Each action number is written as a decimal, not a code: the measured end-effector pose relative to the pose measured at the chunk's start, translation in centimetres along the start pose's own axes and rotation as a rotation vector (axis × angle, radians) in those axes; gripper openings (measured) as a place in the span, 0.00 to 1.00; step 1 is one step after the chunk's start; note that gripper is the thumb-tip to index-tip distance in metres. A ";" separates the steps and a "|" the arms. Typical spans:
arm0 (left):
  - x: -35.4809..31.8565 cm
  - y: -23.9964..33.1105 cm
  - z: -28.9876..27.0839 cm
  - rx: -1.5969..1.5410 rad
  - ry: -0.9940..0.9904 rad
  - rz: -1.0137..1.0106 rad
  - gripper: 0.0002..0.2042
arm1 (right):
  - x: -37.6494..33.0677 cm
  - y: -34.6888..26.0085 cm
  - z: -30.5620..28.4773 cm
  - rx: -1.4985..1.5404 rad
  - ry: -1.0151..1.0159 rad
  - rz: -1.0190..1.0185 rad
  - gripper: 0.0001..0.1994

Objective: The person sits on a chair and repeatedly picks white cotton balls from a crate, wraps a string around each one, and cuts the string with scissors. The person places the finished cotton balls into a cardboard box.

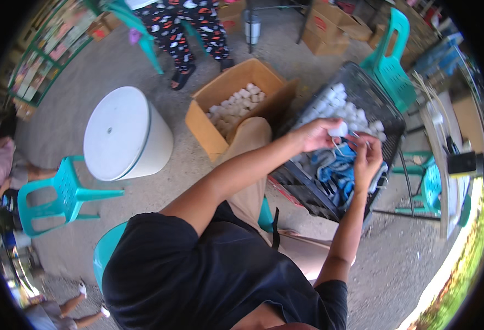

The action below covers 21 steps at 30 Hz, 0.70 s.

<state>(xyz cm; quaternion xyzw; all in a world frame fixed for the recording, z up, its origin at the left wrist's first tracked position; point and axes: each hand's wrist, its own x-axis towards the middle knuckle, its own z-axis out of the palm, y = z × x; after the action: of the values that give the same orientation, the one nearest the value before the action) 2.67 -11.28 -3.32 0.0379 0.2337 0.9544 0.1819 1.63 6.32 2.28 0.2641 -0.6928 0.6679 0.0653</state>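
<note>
- The left hand (314, 135) is closed around a small white piece (338, 130), pinched at the fingertips just above the black crate (338, 190).
- The right hand (367, 159) is curled shut on a thin wire (345, 147) that runs to the white piece; the two hands sit close together, nearly touching.
- Both hands hover over the crate's near half, where a blue cloth (335, 170) lies bunched; the crate's far half holds a heap of white pieces (345, 107).
- The person's bent knee in tan trousers (251, 165) rises between the crate and an open cardboard box (236, 104), which stands on the floor just left of the crate and holds more white pieces.
- A large white bucket (125, 135) stands on the concrete floor (198, 181), well left of the box.
- A teal plastic chair (60, 195) stands beside the bucket, and another teal chair (390, 66) sits behind the crate.
- Another person in patterned trousers (189, 25) stands beyond the box, well apart from the hands.
- More cardboard boxes (330, 27) lie at the far edge.
</note>
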 end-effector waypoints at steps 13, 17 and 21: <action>-0.8 0.5 2.1 0.212 0.075 -0.062 0.22 | -0.6 -1.8 -0.2 -0.261 -0.021 -0.177 0.04; -0.8 0.2 2.4 0.254 0.174 -0.041 0.21 | -0.5 -1.9 -0.2 -0.300 -0.006 -0.188 0.04; -0.4 0.3 1.2 0.354 0.277 0.038 0.21 | -0.3 -1.3 -0.2 -0.348 0.024 -0.169 0.04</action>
<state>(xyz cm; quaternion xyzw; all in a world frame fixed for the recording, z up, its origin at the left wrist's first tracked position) 3.10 -11.16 -2.05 -0.0577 0.4195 0.8978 0.1207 2.46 6.66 3.31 0.2979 -0.7724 0.5331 0.1743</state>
